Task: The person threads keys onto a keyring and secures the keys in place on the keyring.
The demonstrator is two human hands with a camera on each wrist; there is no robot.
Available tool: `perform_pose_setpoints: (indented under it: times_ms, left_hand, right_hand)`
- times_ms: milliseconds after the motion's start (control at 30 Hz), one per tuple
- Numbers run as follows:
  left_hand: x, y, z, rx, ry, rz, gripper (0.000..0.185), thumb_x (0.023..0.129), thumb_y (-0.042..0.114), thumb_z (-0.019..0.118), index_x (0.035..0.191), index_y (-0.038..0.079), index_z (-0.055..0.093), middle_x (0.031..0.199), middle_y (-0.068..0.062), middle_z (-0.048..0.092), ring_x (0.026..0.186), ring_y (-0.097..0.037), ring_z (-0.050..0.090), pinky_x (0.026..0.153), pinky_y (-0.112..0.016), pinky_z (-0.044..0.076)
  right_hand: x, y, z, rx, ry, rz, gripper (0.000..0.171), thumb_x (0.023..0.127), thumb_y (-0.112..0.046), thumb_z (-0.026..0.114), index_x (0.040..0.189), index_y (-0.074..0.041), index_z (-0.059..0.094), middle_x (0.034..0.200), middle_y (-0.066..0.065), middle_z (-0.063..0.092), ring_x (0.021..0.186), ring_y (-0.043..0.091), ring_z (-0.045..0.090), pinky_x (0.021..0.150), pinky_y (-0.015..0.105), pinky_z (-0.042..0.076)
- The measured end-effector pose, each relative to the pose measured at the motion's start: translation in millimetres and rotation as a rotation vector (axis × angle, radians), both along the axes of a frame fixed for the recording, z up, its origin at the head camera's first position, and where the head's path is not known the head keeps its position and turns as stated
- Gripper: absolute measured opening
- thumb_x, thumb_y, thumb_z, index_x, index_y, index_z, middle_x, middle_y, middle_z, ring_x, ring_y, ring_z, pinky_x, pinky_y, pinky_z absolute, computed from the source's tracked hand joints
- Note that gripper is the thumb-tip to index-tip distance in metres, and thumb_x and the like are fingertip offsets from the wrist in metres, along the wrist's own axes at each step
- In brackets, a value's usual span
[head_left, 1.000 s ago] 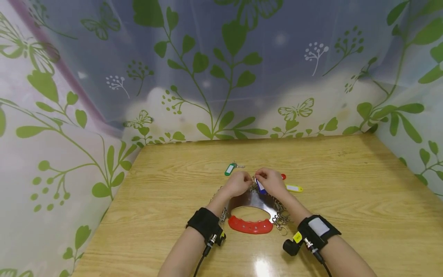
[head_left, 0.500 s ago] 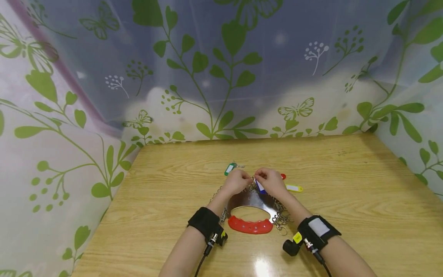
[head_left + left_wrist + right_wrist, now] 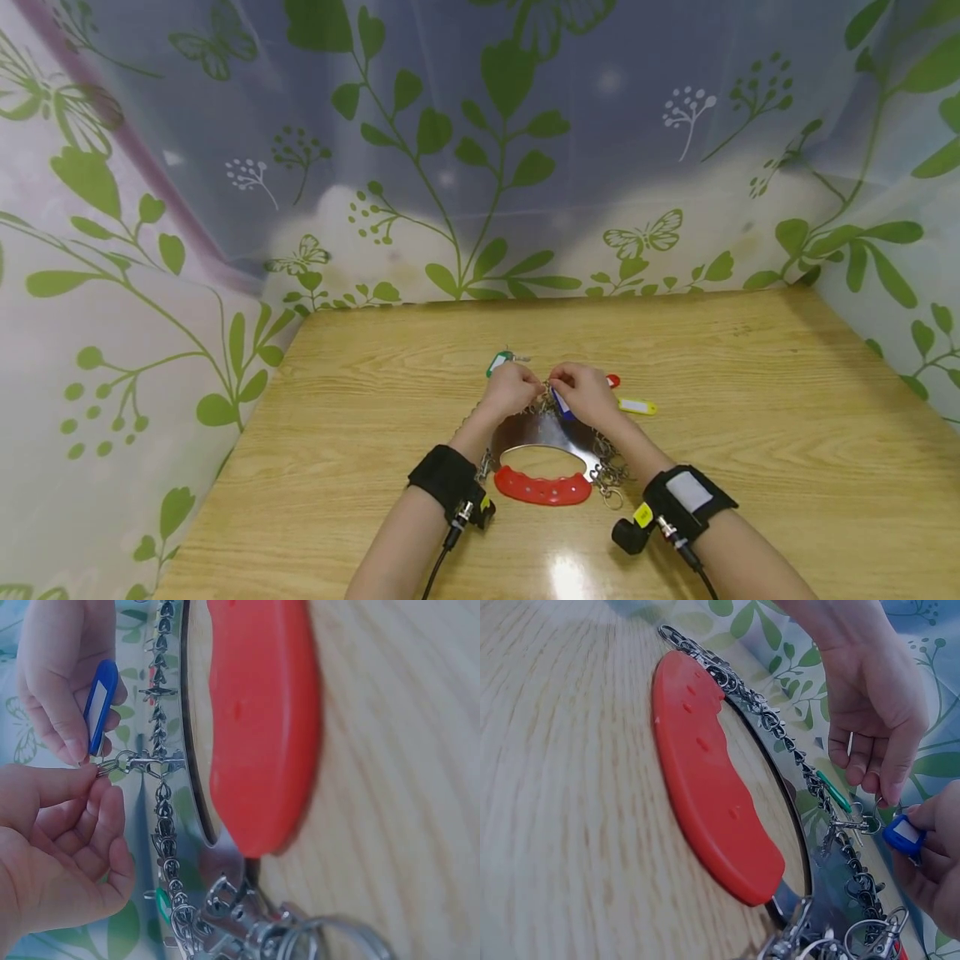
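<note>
A flat metal carrier plate (image 3: 542, 432) with a red grip handle (image 3: 543, 487) lies on the table, its curved edge lined with metal clasps and rings (image 3: 169, 862). At the plate's far side, my left hand (image 3: 512, 390) pinches a small split ring (image 3: 109, 766) between thumb and index finger. That ring links to a clasp (image 3: 142, 760) on the plate. Close beside it, my right hand (image 3: 588, 395) holds a blue key tag (image 3: 101, 705) with a white label, its end at the same ring. Whether the tag is threaded onto the ring, I cannot tell.
Behind my left hand lies a green key tag (image 3: 498, 363) with a key (image 3: 521, 359). To the right of my right hand are a yellow tag (image 3: 637, 407) and a red tag (image 3: 613, 381). A patterned curtain (image 3: 480, 192) encloses the wooden table (image 3: 337, 417).
My left hand has shifted slightly away from me, its fingertips closer to the right hand's, and now covers part of the green tag. The right hand has barely moved.
</note>
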State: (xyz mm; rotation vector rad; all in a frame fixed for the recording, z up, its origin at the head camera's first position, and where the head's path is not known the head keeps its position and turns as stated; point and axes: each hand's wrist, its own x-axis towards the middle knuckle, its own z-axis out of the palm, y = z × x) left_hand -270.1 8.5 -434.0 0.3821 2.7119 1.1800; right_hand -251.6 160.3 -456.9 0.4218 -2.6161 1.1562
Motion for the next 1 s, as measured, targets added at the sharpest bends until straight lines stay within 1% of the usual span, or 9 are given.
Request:
perform_pose_setpoints:
  times_ms: [100,200,367,467,600,700,867,1000]
  left_hand:
    - [0.0,0.5,0.3,-0.004,-0.004,0.024,0.013,0.085,0.011,0.065,0.081,0.002,0.073,0.065,-0.001,0.059,0.054,-0.012,0.048,0.047,-0.022,0.036]
    - [1.0,0.4,2.1,-0.004,0.006,0.027,0.013,0.084,0.011,0.065,0.081,0.002,0.074,0.068,-0.002,0.062,0.054,-0.012,0.048,0.047,-0.022,0.036]
    - [1.5,0.9,3.4,0.003,0.009,0.030,0.016,0.084,0.012,0.066,0.075,0.000,0.072,0.056,-0.002,0.056,0.046,-0.011,0.041,0.044,-0.022,0.030]
    - [1.0,1.6,2.4,0.015,-0.004,0.031,0.016,0.084,0.012,0.067,0.076,0.000,0.072,0.058,-0.002,0.057,0.048,-0.010,0.044,0.045,-0.021,0.032]
    - [0.3,1.8,0.8,0.019,-0.016,-0.001,0.013,0.084,0.013,0.067,0.081,0.002,0.074,0.069,-0.005,0.065,0.055,-0.010,0.048,0.049,-0.021,0.037]
    - [-0.1,1.6,0.0,0.026,-0.012,-0.033,0.013,0.085,0.012,0.066,0.081,0.002,0.074,0.072,-0.007,0.066,0.055,-0.011,0.047,0.049,-0.022,0.036]
    - [0.4,2.4,-3.0,0.051,0.010,-0.064,0.014,0.085,0.007,0.064,0.076,-0.001,0.072,0.069,-0.010,0.065,0.052,-0.010,0.045,0.047,-0.021,0.035]
    - [1.6,2.9,-4.7,0.042,0.052,-0.090,0.017,0.085,0.004,0.061,0.072,-0.002,0.070,0.059,-0.003,0.057,0.051,-0.009,0.043,0.047,-0.020,0.033]
  right_hand:
    - [-0.2,-0.6,-0.4,0.009,-0.003,-0.005,0.008,0.088,-0.009,0.062,0.088,-0.003,0.067,0.080,0.006,0.065,0.071,0.020,0.058,0.064,0.036,0.046]
    - [-0.3,-1.8,-0.3,0.011,0.004,0.001,0.007,0.088,-0.009,0.062,0.087,-0.003,0.067,0.078,0.005,0.065,0.069,0.018,0.057,0.063,0.034,0.045]
    - [-0.3,-3.1,-0.9,0.005,0.045,0.026,0.005,0.087,-0.006,0.063,0.085,-0.003,0.067,0.077,0.005,0.065,0.066,0.016,0.056,0.061,0.033,0.044]
    - [-0.9,-2.0,-2.3,0.009,0.052,0.009,0.005,0.086,-0.005,0.063,0.085,-0.002,0.067,0.078,0.006,0.066,0.067,0.018,0.057,0.062,0.034,0.045]
    - [-2.1,0.6,-3.0,-0.018,0.004,-0.032,0.007,0.088,-0.007,0.062,0.088,-0.001,0.067,0.083,0.010,0.066,0.074,0.024,0.061,0.067,0.038,0.047]
    - [-2.9,2.5,-3.4,-0.058,-0.042,-0.046,0.009,0.089,-0.008,0.061,0.088,0.000,0.066,0.086,0.012,0.066,0.081,0.028,0.062,0.072,0.041,0.048]
    - [-2.2,3.8,-3.9,-0.063,-0.049,-0.039,0.009,0.088,-0.008,0.061,0.087,0.000,0.066,0.085,0.013,0.066,0.082,0.028,0.062,0.073,0.042,0.048]
    - [-0.6,3.0,-3.4,-0.055,-0.053,-0.049,0.008,0.088,-0.008,0.061,0.087,-0.001,0.066,0.086,0.012,0.066,0.081,0.027,0.061,0.072,0.042,0.047]
